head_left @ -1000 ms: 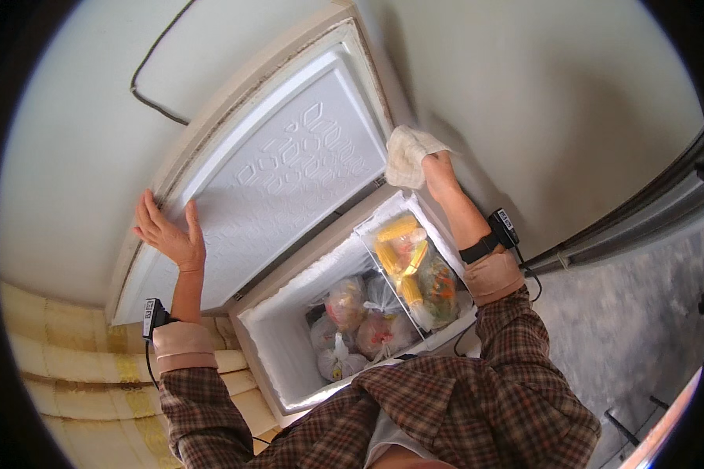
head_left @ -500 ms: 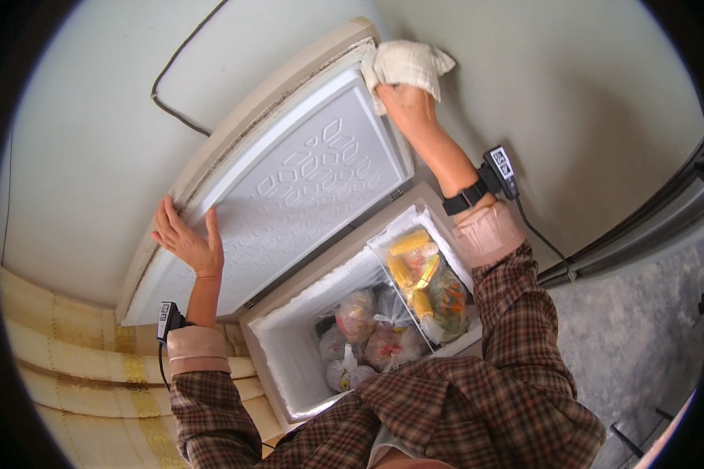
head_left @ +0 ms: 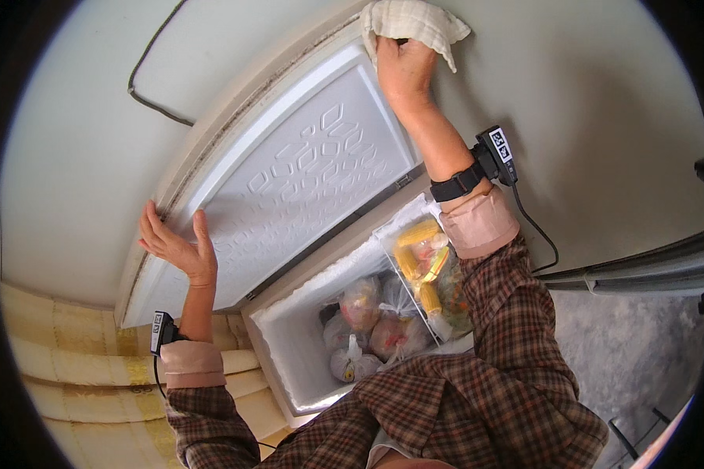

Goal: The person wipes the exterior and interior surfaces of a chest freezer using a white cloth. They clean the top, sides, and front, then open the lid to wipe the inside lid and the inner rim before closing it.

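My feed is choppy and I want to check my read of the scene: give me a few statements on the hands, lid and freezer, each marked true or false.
1. The right hand holds a cloth. True.
2. The lid is closed over the freezer. False: the lid stands open, and the inside of the freezer shows.
3. The left hand is at the lid's edge. True.
4. The corn lies at the freezer's left end. False: the corn lies at its right end.
5. A knotted bag lies in the freezer. True.

The cloth (head_left: 416, 22) looks matt — the lid (head_left: 289, 176), embossed plastic.
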Motion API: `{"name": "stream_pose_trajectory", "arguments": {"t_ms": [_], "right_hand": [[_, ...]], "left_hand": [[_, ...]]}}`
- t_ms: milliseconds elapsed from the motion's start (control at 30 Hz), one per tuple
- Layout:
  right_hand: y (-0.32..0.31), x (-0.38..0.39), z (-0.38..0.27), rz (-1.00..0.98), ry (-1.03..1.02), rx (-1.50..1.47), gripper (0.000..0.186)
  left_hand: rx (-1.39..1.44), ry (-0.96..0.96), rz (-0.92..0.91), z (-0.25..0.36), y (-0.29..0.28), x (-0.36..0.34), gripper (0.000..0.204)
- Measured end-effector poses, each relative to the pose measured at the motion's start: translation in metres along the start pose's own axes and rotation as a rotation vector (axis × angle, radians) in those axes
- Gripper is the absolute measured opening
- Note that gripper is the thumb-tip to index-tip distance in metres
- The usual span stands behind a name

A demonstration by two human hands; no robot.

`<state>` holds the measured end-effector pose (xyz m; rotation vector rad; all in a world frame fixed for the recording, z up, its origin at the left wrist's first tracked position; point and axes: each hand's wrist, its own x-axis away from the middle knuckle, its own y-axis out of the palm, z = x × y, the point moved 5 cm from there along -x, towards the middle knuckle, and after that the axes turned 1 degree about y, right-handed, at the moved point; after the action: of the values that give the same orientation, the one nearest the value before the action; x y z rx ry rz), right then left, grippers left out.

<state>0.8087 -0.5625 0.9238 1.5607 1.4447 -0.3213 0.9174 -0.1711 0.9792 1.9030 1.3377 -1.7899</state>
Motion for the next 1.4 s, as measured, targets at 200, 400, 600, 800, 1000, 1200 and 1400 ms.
{"name": "stream_pose_trajectory", "arguments": {"t_ms": [200, 400, 600, 800, 1000, 1200, 1400], "right_hand": [[-0.004, 0.016, 0.021, 0.094, 0.132, -0.091, 0.014], [-0.026, 0.060, 0.043, 0.041, 0.441, -0.145, 0.014], [-0.010, 0.024, 0.010, -0.065, 0.015, 0.065, 0.018], [-0.013, 0.035, 0.031, -0.220, 0.265, -0.036, 0.019], [-0.042, 0.084, 0.064, -0.255, 0.399, -0.103, 0.020], [-0.031, 0.054, 0.044, -0.327, 0.302, -0.017, 0.027], [-0.006, 0.025, 0.031, -0.326, 0.209, -0.153, 0.028]], "left_hand": [[0.018, 0.000, -0.031, -0.002, -0.001, 0.000, 0.076], [0.017, 0.009, -0.007, -0.001, -0.001, -0.001, 0.077], [0.009, 0.010, -0.023, 0.001, -0.003, -0.002, 0.077], [-0.018, -0.003, -0.028, -0.002, -0.001, 0.002, 0.077], [-0.026, 0.009, -0.008, -0.002, 0.000, 0.001, 0.079], [-0.043, -0.008, -0.003, 0.001, 0.000, 0.001, 0.080], [-0.045, -0.001, -0.018, -0.002, 0.000, 0.002, 0.080]]}}
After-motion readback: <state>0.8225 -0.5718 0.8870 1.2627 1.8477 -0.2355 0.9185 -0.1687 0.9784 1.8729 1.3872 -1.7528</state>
